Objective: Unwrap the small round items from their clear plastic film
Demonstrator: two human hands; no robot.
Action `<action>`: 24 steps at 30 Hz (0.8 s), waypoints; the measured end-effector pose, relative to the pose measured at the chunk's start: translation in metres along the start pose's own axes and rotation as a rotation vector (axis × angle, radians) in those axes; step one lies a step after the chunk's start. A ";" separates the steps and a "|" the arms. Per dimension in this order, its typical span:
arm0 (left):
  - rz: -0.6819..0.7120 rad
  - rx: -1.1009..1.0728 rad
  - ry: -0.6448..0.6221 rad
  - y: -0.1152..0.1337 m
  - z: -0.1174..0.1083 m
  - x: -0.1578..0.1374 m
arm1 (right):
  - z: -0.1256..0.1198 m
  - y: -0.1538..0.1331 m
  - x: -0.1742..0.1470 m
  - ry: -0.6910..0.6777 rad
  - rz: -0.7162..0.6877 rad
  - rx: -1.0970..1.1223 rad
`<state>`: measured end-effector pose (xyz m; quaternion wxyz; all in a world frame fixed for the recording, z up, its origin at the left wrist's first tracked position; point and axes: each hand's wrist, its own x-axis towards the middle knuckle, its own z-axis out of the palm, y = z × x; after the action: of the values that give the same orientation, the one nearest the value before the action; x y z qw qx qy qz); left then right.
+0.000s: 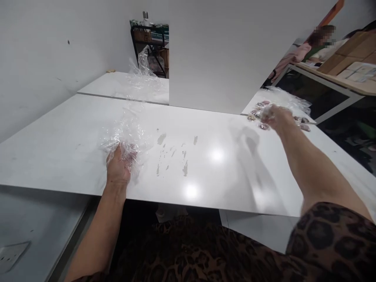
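Note:
My left hand (117, 166) is closed on crumpled clear plastic film (127, 131), above the left part of the white table. Something pinkish shows through the film at the fingers, too unclear to name. My right hand (280, 117) reaches to the far right of the table, its fingers closed on a small item wrapped in clear plastic (266, 113). Around that hand lie several small wrapped pieces (264, 126), reddish and brown. Behind them is a heap of clear plastic bags (289, 100).
A tall white panel (211, 55) rises behind the white table (205, 176), whose top has worn patches. More clear film (143, 76) lies at the back left, before a black rack (149, 29). Cardboard boxes (346, 51) stand at the right, near another person (319, 49).

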<state>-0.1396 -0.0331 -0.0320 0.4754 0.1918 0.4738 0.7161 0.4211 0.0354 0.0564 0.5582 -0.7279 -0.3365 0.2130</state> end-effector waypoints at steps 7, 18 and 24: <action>0.008 -0.016 0.041 0.008 0.010 -0.008 | 0.034 0.016 -0.008 0.082 0.167 0.146; 0.013 0.159 -0.387 -0.017 0.017 -0.023 | 0.082 0.038 -0.250 -0.721 -0.100 0.184; -0.020 0.351 -0.793 -0.015 0.023 -0.070 | 0.127 0.003 -0.308 -0.920 -0.188 0.297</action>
<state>-0.0822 -0.0804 -0.0218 0.5878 0.5253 0.3711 0.4908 0.1247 -0.1040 -0.0026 0.4663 -0.4375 -0.5783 0.5066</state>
